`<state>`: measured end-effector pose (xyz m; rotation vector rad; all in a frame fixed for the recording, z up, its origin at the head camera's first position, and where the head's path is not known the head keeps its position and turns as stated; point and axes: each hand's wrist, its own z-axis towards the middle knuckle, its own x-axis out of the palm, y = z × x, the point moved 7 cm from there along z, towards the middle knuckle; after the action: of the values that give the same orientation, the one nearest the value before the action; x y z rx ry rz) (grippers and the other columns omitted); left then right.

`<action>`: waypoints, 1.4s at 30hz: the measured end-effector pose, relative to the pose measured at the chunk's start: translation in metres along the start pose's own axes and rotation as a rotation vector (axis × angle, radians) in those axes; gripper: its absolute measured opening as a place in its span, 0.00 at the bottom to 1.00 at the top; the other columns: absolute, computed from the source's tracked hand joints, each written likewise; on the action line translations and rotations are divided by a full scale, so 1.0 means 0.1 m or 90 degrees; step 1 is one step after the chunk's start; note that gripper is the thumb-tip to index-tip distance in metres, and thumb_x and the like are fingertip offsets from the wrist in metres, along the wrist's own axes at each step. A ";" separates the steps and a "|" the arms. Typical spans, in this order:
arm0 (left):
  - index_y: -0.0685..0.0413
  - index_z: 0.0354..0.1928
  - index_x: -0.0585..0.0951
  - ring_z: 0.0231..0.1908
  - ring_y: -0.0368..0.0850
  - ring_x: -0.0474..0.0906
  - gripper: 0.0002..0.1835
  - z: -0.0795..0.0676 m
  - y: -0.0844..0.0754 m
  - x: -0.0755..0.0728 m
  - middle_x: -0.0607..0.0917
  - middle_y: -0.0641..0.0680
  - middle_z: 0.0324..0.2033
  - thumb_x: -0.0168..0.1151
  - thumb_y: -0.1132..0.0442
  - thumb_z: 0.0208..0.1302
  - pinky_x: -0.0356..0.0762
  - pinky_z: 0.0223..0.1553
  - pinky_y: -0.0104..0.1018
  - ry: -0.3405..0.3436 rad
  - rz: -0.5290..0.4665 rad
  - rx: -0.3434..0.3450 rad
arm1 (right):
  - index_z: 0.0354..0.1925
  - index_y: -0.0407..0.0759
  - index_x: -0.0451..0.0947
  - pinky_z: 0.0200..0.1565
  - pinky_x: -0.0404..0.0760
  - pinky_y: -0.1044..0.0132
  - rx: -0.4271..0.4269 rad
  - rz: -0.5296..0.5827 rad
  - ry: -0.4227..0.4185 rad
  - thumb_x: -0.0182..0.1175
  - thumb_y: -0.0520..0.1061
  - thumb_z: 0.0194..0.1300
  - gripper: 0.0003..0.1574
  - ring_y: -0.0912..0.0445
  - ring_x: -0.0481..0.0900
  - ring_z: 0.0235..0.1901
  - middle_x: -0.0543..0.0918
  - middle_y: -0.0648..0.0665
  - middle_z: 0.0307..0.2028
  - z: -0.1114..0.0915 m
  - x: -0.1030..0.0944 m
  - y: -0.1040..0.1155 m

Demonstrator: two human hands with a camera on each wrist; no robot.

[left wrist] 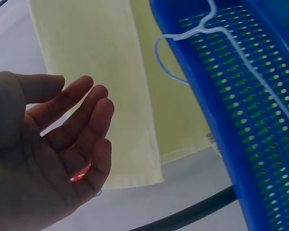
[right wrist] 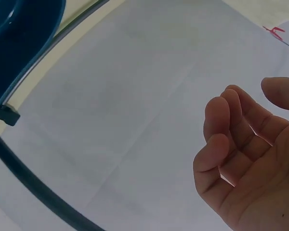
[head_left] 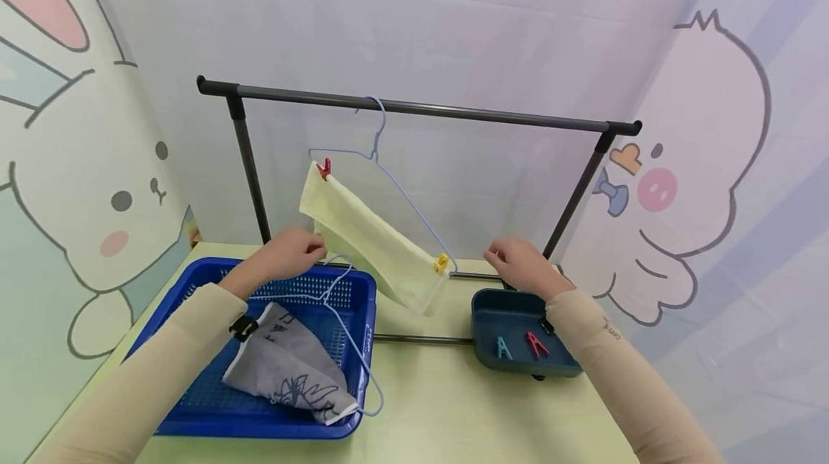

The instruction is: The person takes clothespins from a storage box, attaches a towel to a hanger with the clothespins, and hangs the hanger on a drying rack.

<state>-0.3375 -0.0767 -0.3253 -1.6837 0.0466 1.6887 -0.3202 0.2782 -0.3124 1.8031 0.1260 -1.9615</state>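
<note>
A pale yellow towel [head_left: 376,234] hangs aslant from a light blue hanger [head_left: 411,201] on the rack's bar. A red clothespin [head_left: 325,168] grips its upper left end, and a yellow clothespin [head_left: 442,262] its lower right end. My left hand [head_left: 294,252] hovers by the towel's left side, above the basket; in the left wrist view its loosely bent fingers [left wrist: 86,120] hold nothing. Off to the towel's right, my right hand [head_left: 518,262] is raised above the dark teal tray, fingers [right wrist: 216,115] loosely bent around nothing.
In the blue basket [head_left: 272,429] at left lie a grey printed towel [head_left: 291,363] and a second blue hanger [head_left: 352,338] that overhangs its right rim. The teal tray [head_left: 527,363] holds a teal clothespin [head_left: 503,349] and a red one [head_left: 537,344]. A dark rack bar [head_left: 440,111] spans the back.
</note>
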 end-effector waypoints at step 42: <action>0.53 0.27 0.73 0.20 0.41 0.65 0.13 -0.18 0.35 0.84 0.69 0.49 0.18 0.46 0.54 0.66 0.63 0.22 0.34 0.171 -0.024 -0.067 | 0.39 0.43 0.76 0.32 0.73 0.59 0.134 -0.007 0.327 0.54 0.48 0.61 0.12 0.59 0.73 0.24 0.77 0.48 0.28 -0.53 1.19 -0.81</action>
<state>-0.3288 -0.0723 -0.4179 -1.9696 0.0535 1.4499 -0.3073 0.3372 -0.4534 2.4159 0.0944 -1.5201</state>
